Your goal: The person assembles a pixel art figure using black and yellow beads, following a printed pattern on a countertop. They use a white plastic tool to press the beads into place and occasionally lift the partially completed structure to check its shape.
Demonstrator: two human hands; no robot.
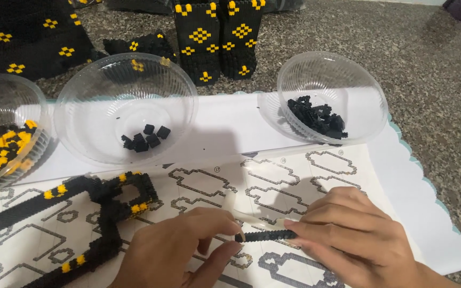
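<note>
My left hand point(180, 250) and my right hand point(348, 234) meet low in the view, over a printed instruction sheet point(294, 184) with outline diagrams. Between their fingertips they pinch a short black strip of tiny blocks point(265, 236), held level, one end in each hand. A pale plastic tool point(249, 216) lies across the fingers just above the strip. To the left lies a black and yellow block assembly point(108, 205), a bent frame shape, flat on the sheet.
Three clear plastic bowls stand behind the sheet: one with black and yellow pieces point(1, 146), one with a few black blocks point(145, 137), one tilted with several black blocks point(316, 118). Finished black blocks with yellow diamond patterns point(217, 37) stand on the speckled stone floor point(428, 64).
</note>
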